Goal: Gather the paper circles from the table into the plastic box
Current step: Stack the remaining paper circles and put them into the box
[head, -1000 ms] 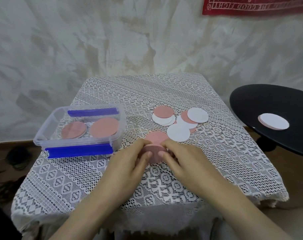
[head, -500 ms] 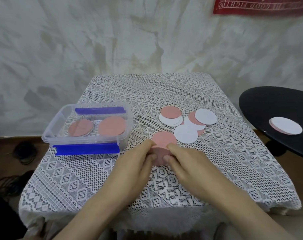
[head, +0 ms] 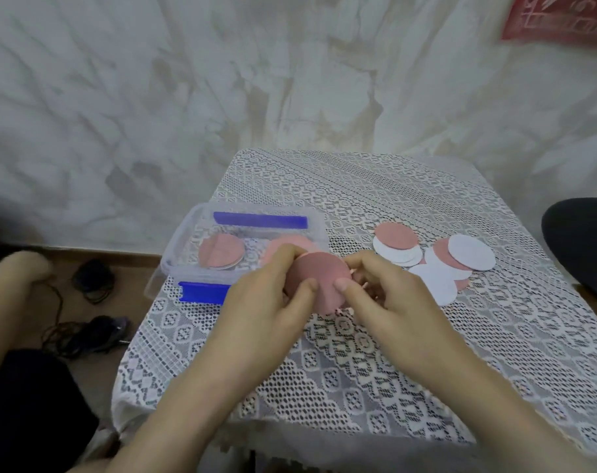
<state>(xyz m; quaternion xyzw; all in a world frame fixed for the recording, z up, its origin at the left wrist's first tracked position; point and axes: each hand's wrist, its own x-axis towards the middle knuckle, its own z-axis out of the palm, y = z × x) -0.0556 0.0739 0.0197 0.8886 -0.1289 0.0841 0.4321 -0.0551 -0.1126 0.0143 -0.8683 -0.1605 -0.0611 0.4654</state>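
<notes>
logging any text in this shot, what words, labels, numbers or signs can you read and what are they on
Red banner on the wall, top right: white print, too blurred and cut off by the frame edge to read.
Plastic box and its blue clips: no label or brand shows.
Paper circles, pink and white: blank faces, no writing.
Lace tablecloth: pattern only, no text.

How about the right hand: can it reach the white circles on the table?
Probably yes: the white circles lie just beside the right hand, nothing between, though it pinches the pink circle.
</notes>
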